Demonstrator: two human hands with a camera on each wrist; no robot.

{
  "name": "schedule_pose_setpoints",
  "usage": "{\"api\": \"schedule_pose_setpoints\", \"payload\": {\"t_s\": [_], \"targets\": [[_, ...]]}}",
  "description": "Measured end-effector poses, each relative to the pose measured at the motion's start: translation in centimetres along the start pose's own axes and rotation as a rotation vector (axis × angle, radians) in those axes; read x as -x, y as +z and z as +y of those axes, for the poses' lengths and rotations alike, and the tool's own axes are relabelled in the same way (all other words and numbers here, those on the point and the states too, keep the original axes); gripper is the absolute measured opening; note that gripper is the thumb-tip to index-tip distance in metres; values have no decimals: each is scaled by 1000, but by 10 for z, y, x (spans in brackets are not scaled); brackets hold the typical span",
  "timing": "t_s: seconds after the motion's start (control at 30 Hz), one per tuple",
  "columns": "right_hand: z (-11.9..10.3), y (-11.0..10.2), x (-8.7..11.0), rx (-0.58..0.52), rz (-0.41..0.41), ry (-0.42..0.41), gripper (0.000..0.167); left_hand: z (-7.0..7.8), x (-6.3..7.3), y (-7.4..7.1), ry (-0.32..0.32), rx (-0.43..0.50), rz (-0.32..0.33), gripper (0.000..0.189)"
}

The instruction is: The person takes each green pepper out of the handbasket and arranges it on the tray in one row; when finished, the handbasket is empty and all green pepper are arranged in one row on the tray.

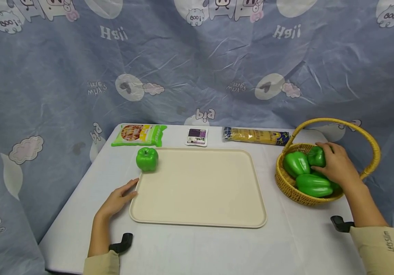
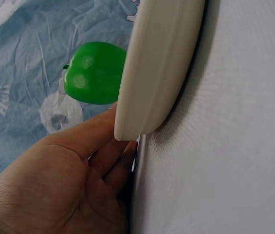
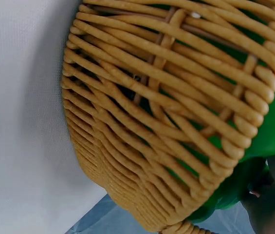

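Observation:
At the left rim of a beige tray (image 1: 197, 191) is my left hand (image 1: 116, 202), its fingers mostly straight and touching the edge. A green bell pepper (image 1: 147, 159) stands upright in the tray's far left corner; the left wrist view shows this bell pepper (image 2: 96, 73) beyond the rim. My right hand (image 1: 339, 164) reaches into a wicker basket (image 1: 288, 190) and grips a green bell pepper (image 1: 316, 156). Several other green peppers (image 1: 314, 185) lie around it. In the right wrist view the basket's woven side (image 3: 161, 107) hides most of the hand.
Behind the tray lie a green snack packet (image 1: 138, 135), a small white-and-purple pack (image 1: 197, 137) and a long yellow packet (image 1: 257, 136). The basket's tall handle (image 1: 372, 143) arches over the right arm. A patterned blue cloth (image 1: 197, 57) hangs behind the white table (image 1: 200, 248).

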State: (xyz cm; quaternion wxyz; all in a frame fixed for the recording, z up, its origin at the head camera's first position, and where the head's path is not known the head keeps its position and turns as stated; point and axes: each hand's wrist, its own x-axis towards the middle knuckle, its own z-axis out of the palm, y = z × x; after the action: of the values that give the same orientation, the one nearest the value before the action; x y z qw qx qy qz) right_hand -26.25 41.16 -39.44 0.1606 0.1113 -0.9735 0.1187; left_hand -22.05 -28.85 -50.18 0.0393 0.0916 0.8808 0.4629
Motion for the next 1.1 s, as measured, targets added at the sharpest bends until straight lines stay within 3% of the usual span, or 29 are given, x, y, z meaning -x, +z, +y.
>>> {"api": "schedule_pose_setpoints", "payload": {"t_s": [0.2, 0.33, 0.53, 0.8, 0.9, 1.1], "targets": [[-6, -4, 5, -34, 29, 24, 79, -4, 0, 0, -2, -17, -5, 54], [-14, -5, 10, -47, 97, -6, 81, -5, 1, 0, -8, -5, -3, 54], [-41, -10, 17, -115, 193, 25, 84, -3, 2, 0, -5, -5, -1, 55], [-93, -9, 19, -250, 361, -120, 95, -3, 0, 0, -9, 13, -1, 54], [-112, -3, 15, -333, 373, -145, 94, -4, -1, 0, -13, 17, -1, 55], [-148, 18, -1, -577, 292, -75, 85, -4, -1, 0, -12, 12, -5, 55]]}}
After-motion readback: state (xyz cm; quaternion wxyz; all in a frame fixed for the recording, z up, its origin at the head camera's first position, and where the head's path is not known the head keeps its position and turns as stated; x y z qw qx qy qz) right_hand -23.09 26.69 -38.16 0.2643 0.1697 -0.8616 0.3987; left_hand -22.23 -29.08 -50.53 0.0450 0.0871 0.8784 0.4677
